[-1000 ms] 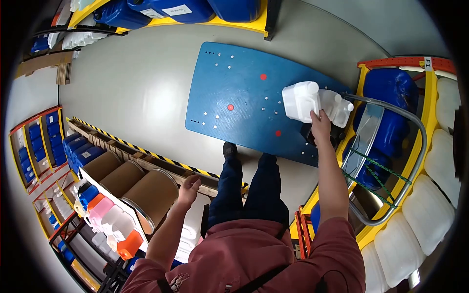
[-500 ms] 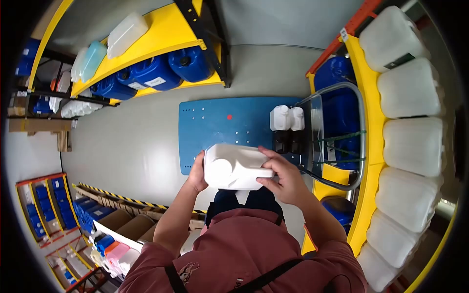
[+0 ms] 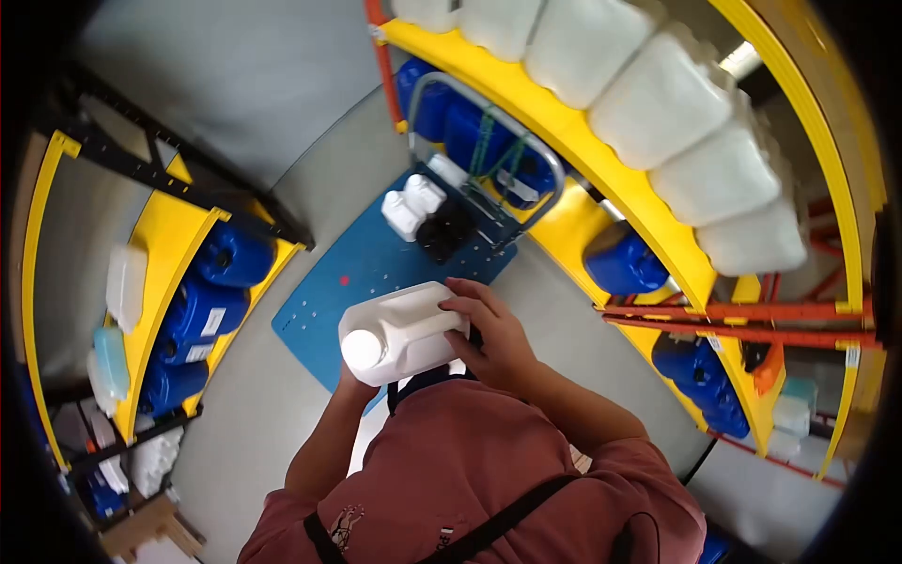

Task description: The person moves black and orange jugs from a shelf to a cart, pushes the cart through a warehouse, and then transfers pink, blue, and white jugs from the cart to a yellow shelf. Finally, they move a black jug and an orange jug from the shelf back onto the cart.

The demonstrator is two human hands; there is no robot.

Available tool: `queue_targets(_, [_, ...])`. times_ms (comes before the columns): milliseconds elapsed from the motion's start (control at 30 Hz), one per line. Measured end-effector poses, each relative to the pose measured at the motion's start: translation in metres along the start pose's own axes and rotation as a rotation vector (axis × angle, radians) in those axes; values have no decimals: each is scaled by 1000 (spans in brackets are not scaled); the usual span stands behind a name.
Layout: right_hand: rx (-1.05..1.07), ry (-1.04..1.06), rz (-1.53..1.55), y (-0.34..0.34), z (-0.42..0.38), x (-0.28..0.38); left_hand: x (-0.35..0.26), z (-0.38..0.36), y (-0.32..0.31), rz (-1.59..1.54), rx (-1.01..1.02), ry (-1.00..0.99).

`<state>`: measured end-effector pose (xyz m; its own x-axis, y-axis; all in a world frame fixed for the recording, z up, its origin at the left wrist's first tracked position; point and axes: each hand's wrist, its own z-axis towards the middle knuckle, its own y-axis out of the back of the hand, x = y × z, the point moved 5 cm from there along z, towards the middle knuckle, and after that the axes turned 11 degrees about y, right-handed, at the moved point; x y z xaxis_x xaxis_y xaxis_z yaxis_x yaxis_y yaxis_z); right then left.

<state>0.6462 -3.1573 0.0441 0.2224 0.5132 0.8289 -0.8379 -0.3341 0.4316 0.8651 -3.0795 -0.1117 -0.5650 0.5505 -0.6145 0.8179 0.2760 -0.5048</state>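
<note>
A white plastic jug (image 3: 404, 331) with a round white cap lies tilted in front of my body, its cap end to the left. My right hand (image 3: 490, 334) wraps its fingers around the handle at the jug's right end. Under the cap end, my left hand (image 3: 355, 387) bears the jug from below, with most of its fingers hidden behind it. Beyond the jug, a blue platform cart (image 3: 315, 305) carries two white bottles (image 3: 404, 214) and black bottles (image 3: 438, 237) close to its metal push handle (image 3: 545, 155).
Large translucent canisters (image 3: 597, 47) line a yellow shelf (image 3: 507, 70) at the upper right, with blue drums (image 3: 625, 258) below. To the left, another yellow rack (image 3: 174, 230) holds blue canisters (image 3: 211, 310). Grey floor (image 3: 244, 414) lies around the cart.
My view has turned, so the cart and shelves appear rotated and the right-hand rack shows more. The jug has tipped, its cap now facing me more. Both hands keep holding it.
</note>
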Motion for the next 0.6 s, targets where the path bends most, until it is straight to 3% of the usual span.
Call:
queue_targets(100, [-190, -27, -62, 21, -48, 16, 12, 4, -24, 164, 95, 50])
queue_targets(167, [-272, -82, -119, 43, -79, 29, 24, 7, -42, 13, 126, 219])
queue_targets(233, [-341, -159, -131, 65, -110, 38, 34, 10, -75, 105, 197, 249])
queue_targets(333, [-525, -204, -209, 103, -162, 55, 50, 9, -142, 421, 283, 145])
queue_targets(400, [-631, -238, -253, 126, -202, 61, 64, 5, -192, 929, 527, -244])
queue_targets(533, [-853, -279, -287, 173, -282, 66, 114, 4, -281, 789, 595, -43])
queue_targets(600, [-918, -309, -296, 202, -323, 73, 139, -24, -345, 1128, 775, -273])
